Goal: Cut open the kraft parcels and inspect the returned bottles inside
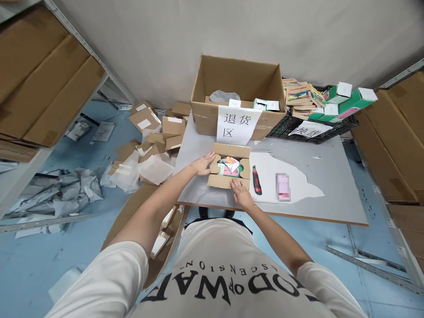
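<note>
1. Because the small box (220, 182) looks like thin cardboard, I judge it light and fairly stiff in its walls, with flaps that would bend easily.
2. Its dry, matt skin should not be slippery; I'd take hold low on the two short side walls, since the flaps would fold under a pull.
3. Inside lie a green-and-pink packet (228, 170) and a crumpled white-and-orange piece (232, 164); they look light, and could slide if I tipped the box.
4. The box sits open on the grey surface (338, 194), between my two hands, with the red knife (257, 182) just beside its right side.
5. My left hand (202, 164) rests spread against the box's left side, fingers touching it.
6. My right hand (241, 193) lies spread, fingertips on the near flap; I cannot tell whether its thumb reaches underneath.
</note>
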The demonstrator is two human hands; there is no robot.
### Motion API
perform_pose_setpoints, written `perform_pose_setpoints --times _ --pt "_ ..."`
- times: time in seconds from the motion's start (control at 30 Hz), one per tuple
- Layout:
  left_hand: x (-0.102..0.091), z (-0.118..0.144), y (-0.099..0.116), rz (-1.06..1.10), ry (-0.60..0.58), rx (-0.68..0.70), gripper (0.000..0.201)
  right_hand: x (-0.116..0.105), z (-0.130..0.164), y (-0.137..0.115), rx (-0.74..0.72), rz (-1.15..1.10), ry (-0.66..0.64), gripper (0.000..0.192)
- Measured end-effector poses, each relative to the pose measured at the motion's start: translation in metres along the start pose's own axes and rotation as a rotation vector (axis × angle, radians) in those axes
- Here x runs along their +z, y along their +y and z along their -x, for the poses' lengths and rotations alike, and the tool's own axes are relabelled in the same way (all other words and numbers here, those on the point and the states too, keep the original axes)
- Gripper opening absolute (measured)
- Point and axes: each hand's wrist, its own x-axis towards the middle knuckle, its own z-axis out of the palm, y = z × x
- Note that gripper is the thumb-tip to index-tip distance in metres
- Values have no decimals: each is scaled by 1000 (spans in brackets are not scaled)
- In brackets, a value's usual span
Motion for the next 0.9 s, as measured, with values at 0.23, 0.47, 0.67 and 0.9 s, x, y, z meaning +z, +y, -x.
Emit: perform_pose_setpoints --times 0.23,0.47,0.67,0.9 --pt "22 -2 57 151 278 -428 107 -56 -45 5 562 -25 37 72" --pt "29 -11 78 212 286 -639 101 -57 -72 0 776 23 -126 73" --pt "26 -1 63 524 328 -598 72 -72 -60 33 715 -313 -80 40" --pt "42 21 40 1471 602 -570 44 -61 -24 78 889 -1312 289 34"
